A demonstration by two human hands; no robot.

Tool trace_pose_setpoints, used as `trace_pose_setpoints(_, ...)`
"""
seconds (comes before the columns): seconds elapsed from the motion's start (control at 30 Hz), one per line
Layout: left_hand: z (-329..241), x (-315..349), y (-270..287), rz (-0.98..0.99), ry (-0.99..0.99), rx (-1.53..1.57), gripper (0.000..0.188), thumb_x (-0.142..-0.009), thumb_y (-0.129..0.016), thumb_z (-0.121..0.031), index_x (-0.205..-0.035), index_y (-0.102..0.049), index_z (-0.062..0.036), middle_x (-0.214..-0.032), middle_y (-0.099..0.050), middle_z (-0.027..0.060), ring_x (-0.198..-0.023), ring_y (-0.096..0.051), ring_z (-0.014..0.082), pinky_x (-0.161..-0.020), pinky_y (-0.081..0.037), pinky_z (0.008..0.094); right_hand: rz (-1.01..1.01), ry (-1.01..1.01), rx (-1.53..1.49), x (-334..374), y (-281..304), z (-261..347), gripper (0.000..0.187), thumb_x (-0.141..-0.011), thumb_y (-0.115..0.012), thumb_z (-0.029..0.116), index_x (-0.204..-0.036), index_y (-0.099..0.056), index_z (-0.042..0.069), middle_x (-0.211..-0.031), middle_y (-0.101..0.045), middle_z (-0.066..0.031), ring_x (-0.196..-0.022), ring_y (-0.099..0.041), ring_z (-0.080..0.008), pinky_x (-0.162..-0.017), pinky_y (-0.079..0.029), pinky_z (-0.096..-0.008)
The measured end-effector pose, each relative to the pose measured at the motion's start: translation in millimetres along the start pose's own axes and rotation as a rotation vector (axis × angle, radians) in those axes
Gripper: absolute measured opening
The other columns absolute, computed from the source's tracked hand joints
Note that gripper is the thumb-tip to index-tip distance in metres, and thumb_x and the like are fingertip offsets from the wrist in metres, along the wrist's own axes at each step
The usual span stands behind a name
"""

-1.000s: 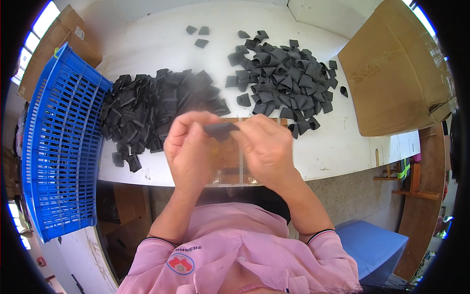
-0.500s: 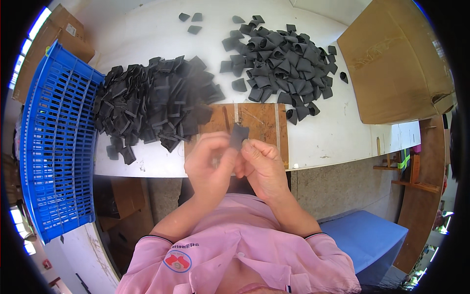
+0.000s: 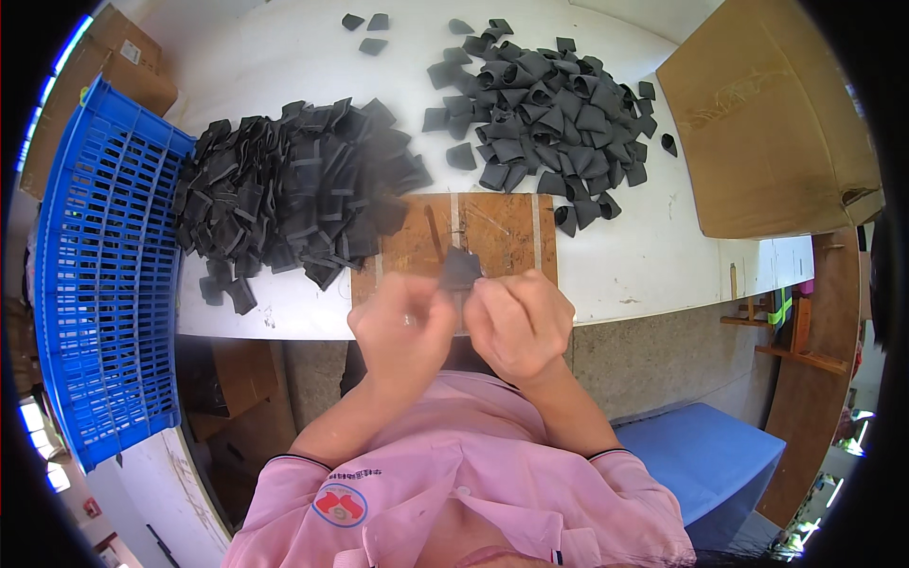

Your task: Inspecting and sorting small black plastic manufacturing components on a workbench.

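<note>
One small, dark grey, soft-looking piece of sheet material (image 3: pixel 460 269) stands up between left hand (image 3: pixel 402 322) and right hand (image 3: pixel 519 317), mid-frame, over the near part of a brown wooden board (image 3: pixel 492 227). Right: fingers curled, thumb and forefinger pinched at the piece's lower right corner. Left: blurred, fingers bent, tips at or just beside the lower left edge; cannot tell whether they grip. Hands close together, not clasped.

Board lies on a white tabletop (image 3: pixel 644 275). Left of centre: dense heap of flat blackish pieces (image 3: pixel 275 189), many on edge in rows, beside a blue plastic lattice crate (image 3: pixel 104 265). Upper right of centre: loose pile of dark grey, curled, tube-like pieces (image 3: pixel 549 114), several open mouths showing. Three stray dark pieces (image 3: pixel 373 46) sit apart near the top. Large brown cardboard box (image 3: pixel 767 123), upper right.

Handling, as judged: keep the right pinch steady and near the edge while the left fingers work, since something this small probably bends or slips easily. Even pressure from both sides should stop the edges skewing. Staying over the board, clear of both heaps, makes a dropped piece easier to find. Cannot tell whether the piece is folded.
</note>
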State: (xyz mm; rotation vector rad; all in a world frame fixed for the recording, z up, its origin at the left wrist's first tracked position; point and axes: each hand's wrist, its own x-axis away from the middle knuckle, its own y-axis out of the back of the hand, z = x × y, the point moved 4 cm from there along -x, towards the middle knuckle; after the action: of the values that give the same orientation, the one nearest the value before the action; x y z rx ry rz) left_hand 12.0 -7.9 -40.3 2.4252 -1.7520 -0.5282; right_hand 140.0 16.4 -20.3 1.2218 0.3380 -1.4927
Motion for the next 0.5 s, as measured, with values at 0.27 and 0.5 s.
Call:
trace_pose_setpoints(0.27,21,1,2,0.067,0.008,0.016,0.007,-0.077,-0.058,0.004,-0.073,-0.051,0.0016,-0.061,-0.055,0.0009,-0.052,-0.049,0.0029,-0.047,-0.038,0.0170,0.188,-0.071,-0.057,3,-3,-30,0.026,-0.061,-0.060,-0.005,-0.086,-0.059,0.001,-0.067,-0.051,-0.0083,-0.050,-0.048,-0.0212,-0.042,-0.038,-0.0296)
trace_pose_setpoints(0.5,82,-9,33,-0.158,-0.126,-0.404,0.016,-0.072,-0.058,0.003,-0.087,-0.053,0.0035,-0.081,-0.053,0.0099,-0.064,-0.052,0.0163,-0.057,-0.042,0.0247,0.417,-0.006,0.253,-16,-51,-132,0.023,-0.069,-0.061,0.003,-0.091,-0.061,0.007,-0.097,-0.055,-0.0078,-0.094,-0.050,-0.0264,-0.075,-0.041,-0.0362)
